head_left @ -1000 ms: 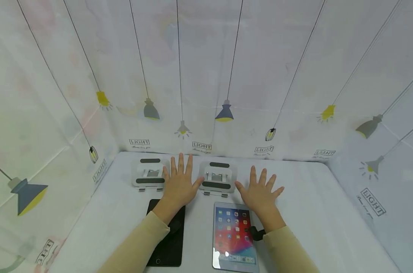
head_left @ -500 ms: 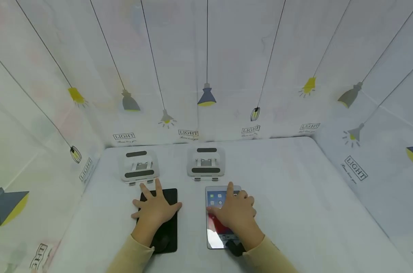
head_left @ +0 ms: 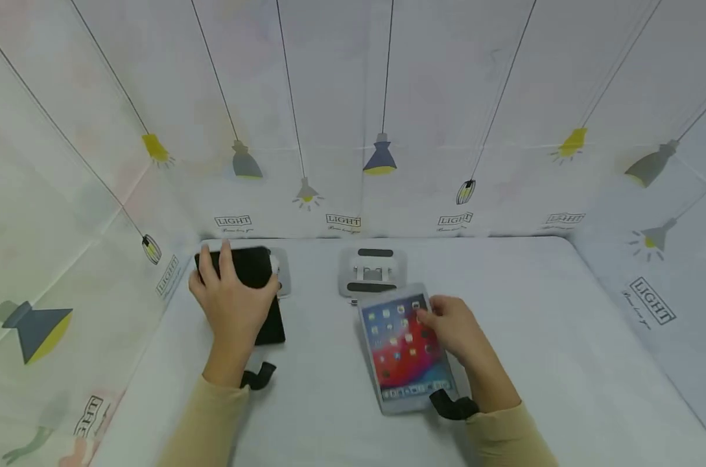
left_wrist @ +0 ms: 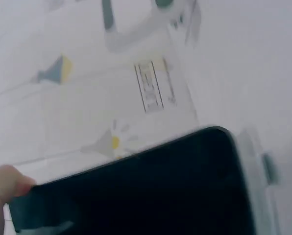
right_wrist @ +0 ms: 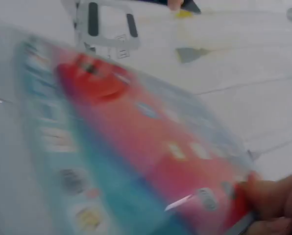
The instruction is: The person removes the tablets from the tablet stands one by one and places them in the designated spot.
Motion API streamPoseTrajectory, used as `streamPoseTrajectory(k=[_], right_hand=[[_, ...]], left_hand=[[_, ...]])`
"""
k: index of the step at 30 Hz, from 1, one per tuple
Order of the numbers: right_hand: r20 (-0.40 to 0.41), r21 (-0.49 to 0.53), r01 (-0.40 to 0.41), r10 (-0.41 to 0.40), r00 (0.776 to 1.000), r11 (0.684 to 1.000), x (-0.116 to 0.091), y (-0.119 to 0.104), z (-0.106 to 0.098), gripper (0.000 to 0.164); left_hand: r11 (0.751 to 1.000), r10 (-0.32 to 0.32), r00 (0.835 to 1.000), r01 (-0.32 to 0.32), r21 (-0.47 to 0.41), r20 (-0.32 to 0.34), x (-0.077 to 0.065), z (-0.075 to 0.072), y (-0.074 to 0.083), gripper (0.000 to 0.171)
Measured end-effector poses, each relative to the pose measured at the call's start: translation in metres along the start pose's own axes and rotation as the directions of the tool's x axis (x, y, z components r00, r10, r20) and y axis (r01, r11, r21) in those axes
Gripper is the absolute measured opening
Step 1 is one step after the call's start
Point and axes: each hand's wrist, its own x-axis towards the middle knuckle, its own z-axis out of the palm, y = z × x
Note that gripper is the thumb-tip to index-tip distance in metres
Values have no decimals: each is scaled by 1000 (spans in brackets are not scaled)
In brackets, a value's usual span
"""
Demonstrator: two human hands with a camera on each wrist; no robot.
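My left hand point(head_left: 231, 308) grips a black tablet point(head_left: 251, 264) across its width, fingers on one long edge and thumb on the other. The tablet covers most of the left grey tablet stand point(head_left: 281, 269). In the left wrist view its dark face point(left_wrist: 156, 191) is large, with a fingertip at one edge. With my right hand point(head_left: 460, 331) I pinch the right edge of a white tablet point(head_left: 402, 337), thumb on its lit screen of app icons. That tablet is tilted, its upper corner in front of the right grey stand point(head_left: 373, 269). The fingers behind it are hidden.
A white-covered table point(head_left: 539, 350) lies beneath everything. Behind it and at both sides hang white sheets point(head_left: 446, 97) printed with lamps. A black wrist strap piece point(head_left: 259, 376) juts from the left wrist, another point(head_left: 453, 406) from the right.
Both hands came back from near the stands to the tablets, then took hold of them. The black tablet has moved forward to the left stand; the white one is lifted and tilted toward the right stand.
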Motion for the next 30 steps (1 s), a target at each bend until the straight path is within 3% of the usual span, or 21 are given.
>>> streamPoseTrajectory(k=[2, 4, 7, 11, 13, 15, 18, 21, 23, 28, 30], right_hand=[[-151, 38, 120, -113, 982, 992, 3, -16, -8, 25], [-293, 58, 220, -194, 936, 974, 7, -26, -9, 28], [-435, 112, 319, -242, 867, 941, 14, -32, -7, 30], [-499, 134, 356, -247, 830, 925, 14, -30, -7, 26], [-497, 144, 363, -249, 831, 921, 13, -29, -8, 27], [-471, 149, 357, -251, 846, 922, 13, -28, -8, 29], [-434, 156, 349, -253, 865, 924, 13, -25, -4, 30], [-444, 137, 351, -259, 858, 927, 15, -21, -1, 31], [-478, 123, 333, -238, 846, 935, 14, -15, 0, 31], [-523, 100, 229, -144, 840, 968, 10, 5, 9, 33], [-530, 66, 225, -157, 833, 972, 11, 11, 14, 36]], left_hand=[[994, 87, 986, -95, -52, -141, 24, 8, 8, 100], [987, 123, 974, -140, -80, -189, 35, 18, 14, 97], [983, 152, 973, -167, -72, -176, 35, 29, 21, 94], [985, 162, 977, -170, -42, -138, 22, 28, 29, 91], [986, 158, 981, -163, -37, -110, 18, 25, 34, 90], [990, 130, 989, -132, -40, -65, 15, 22, 38, 91], [1000, 8, 999, -7, -24, 50, 13, 20, 42, 108], [992, -120, 980, 123, -6, 156, 9, 23, 43, 125], [986, -166, 965, 169, 1, 203, 6, 27, 42, 130], [982, -185, 955, 191, -6, 234, -7, 37, 35, 128], [981, -188, 953, 195, -6, 236, -11, 38, 31, 128]])
